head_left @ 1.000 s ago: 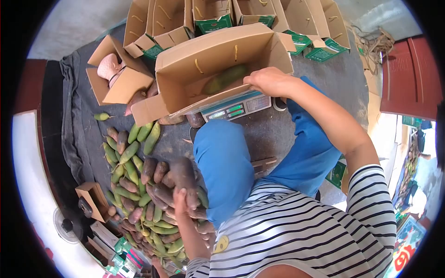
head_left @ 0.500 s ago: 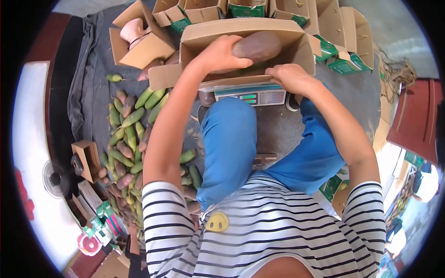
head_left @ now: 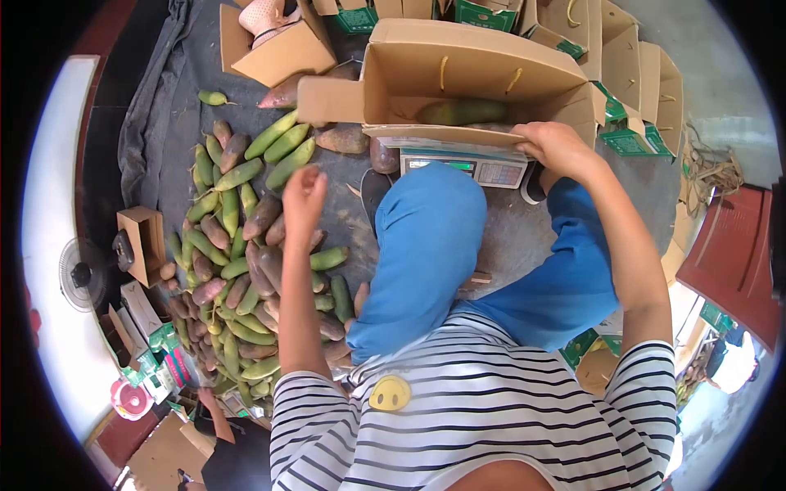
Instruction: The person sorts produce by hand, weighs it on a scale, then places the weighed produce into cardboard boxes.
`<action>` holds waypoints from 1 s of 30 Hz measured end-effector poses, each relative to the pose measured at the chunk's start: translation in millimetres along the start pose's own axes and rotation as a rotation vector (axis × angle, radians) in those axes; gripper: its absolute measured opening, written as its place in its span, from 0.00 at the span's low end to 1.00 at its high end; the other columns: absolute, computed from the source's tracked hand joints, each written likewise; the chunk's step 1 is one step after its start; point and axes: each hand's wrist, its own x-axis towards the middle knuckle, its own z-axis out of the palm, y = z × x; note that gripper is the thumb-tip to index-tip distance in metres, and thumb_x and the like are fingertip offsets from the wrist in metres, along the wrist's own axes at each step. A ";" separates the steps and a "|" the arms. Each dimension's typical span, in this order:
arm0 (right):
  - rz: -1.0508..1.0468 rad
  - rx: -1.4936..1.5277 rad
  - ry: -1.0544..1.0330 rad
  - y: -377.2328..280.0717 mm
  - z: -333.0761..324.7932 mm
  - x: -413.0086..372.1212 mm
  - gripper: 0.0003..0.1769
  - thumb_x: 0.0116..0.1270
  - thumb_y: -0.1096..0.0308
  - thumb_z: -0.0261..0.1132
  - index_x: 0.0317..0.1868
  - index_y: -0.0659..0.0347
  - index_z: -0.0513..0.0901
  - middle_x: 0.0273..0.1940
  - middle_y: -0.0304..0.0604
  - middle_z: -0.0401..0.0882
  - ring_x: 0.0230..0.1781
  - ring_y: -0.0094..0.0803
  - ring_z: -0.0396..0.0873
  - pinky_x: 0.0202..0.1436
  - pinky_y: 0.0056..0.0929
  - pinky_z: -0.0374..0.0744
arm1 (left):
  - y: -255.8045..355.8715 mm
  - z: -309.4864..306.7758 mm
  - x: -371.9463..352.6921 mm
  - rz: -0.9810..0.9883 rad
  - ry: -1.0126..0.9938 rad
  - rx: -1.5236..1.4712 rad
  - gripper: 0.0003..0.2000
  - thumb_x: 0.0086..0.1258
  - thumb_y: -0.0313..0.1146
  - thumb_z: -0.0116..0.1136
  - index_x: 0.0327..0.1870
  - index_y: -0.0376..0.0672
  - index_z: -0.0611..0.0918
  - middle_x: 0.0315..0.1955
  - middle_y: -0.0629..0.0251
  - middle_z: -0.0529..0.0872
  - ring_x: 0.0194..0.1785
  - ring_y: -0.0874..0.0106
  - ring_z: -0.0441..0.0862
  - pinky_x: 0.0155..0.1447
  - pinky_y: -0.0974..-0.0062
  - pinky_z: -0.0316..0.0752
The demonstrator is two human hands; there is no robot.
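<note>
My right hand [head_left: 558, 149] grips the near wall of an open cardboard box [head_left: 479, 34], fingers over its rim. The box rests on a digital scale [head_left: 460, 165]. Inside it lies a long green radish [head_left: 463, 112]; a purplish one barely shows behind the near wall. My left hand [head_left: 304, 195] is empty, its fingers loosely curled and apart, above the pile's right side. Close to it are a green radish [head_left: 290, 164] and a purple-brown radish [head_left: 262, 216].
More cardboard boxes [head_left: 618, 61] line the far side. A box with a pink hat [head_left: 264, 20] stands at far left. Purple-brown radishes [head_left: 342, 139] lie beside the scale. A fan [head_left: 80, 274] is at the left, and another person's arm [head_left: 216, 416] shows at lower left.
My left hand has let go of a large purple-brown radish at the box and moved left and nearer, over the pile. My right hand stays on the box rim. The view has shifted.
</note>
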 end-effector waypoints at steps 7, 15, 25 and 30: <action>0.030 0.011 -0.045 -2.1 -11.9 1.8 0.12 0.64 0.66 0.60 0.47 0.58 0.79 0.38 0.51 0.81 0.42 0.52 0.78 0.44 0.46 0.75 | -106.9 92.1 -9.6 -0.103 -0.114 0.069 0.21 0.57 0.38 0.66 0.49 0.34 0.79 0.43 0.50 0.82 0.47 0.61 0.80 0.52 0.67 0.74; 0.024 0.010 -0.031 -6.9 -15.3 2.3 0.10 0.63 0.68 0.61 0.45 0.58 0.80 0.38 0.49 0.81 0.41 0.50 0.78 0.43 0.43 0.76 | -96.6 160.7 33.5 -0.177 -0.172 0.314 0.31 0.53 0.43 0.68 0.56 0.35 0.74 0.49 0.46 0.80 0.53 0.51 0.77 0.57 0.58 0.73; 0.094 0.003 -0.071 -16.9 -19.3 5.1 0.11 0.63 0.68 0.61 0.46 0.57 0.80 0.38 0.48 0.79 0.40 0.49 0.78 0.42 0.42 0.76 | -157.1 191.8 117.8 -0.621 0.212 -0.661 0.25 0.63 0.45 0.62 0.58 0.42 0.75 0.46 0.56 0.84 0.49 0.62 0.82 0.50 0.63 0.76; 0.122 0.005 -0.096 -19.9 -22.6 8.8 0.13 0.63 0.68 0.62 0.48 0.57 0.79 0.38 0.47 0.79 0.40 0.49 0.78 0.41 0.42 0.76 | -148.6 198.5 145.0 -0.643 0.399 -0.806 0.23 0.65 0.45 0.60 0.58 0.44 0.75 0.47 0.58 0.83 0.49 0.64 0.81 0.50 0.62 0.76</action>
